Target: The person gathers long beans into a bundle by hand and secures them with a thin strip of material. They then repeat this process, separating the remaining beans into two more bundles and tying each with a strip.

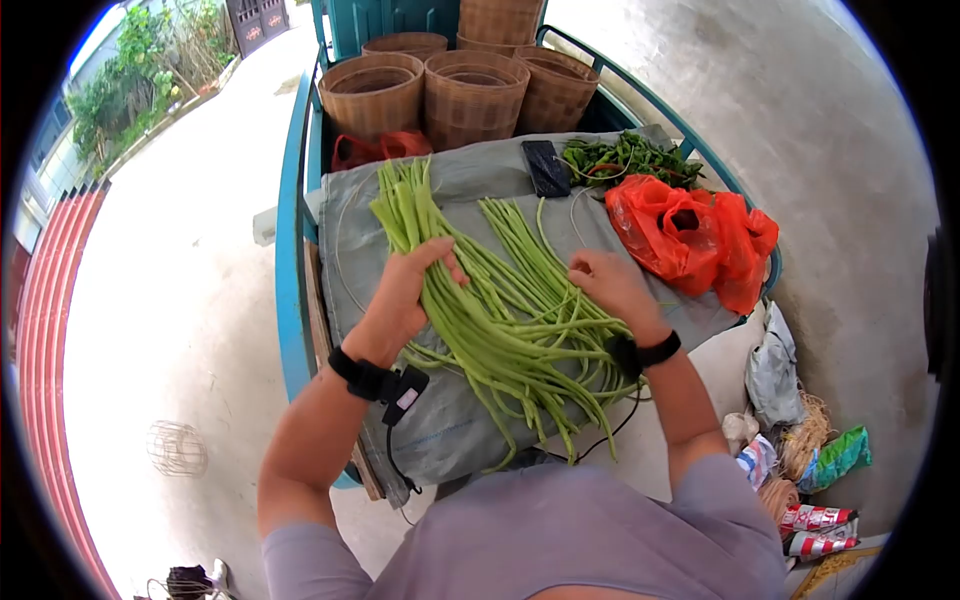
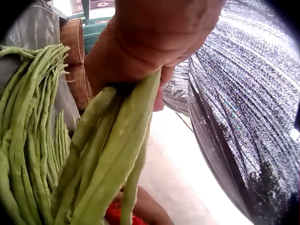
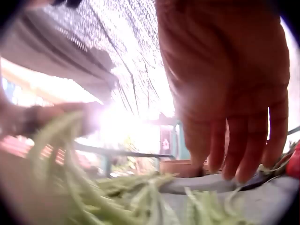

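My left hand (image 1: 405, 290) grips a thick bundle of long green beans (image 1: 455, 315) around its upper part, stem ends fanning out beyond the thumb. In the left wrist view, several of these beans (image 2: 117, 150) stick out from under the fist. More long beans (image 1: 525, 255) lie on the grey cloth (image 1: 485, 195) just right of the bundle. Over their right side hovers my right hand (image 1: 612, 290). The right wrist view shows its fingers (image 3: 246, 154) hanging loosely downward, holding nothing, above the bean tips.
A red plastic bag (image 1: 665, 235) lies on the cloth at the right, beside green peppers (image 1: 640, 155) and a dark phone-like slab (image 1: 546, 168). Woven baskets (image 1: 475, 105) stand behind, inside the cart's blue rail (image 1: 292, 250). Bags and twine (image 1: 805, 435) sit at lower right.
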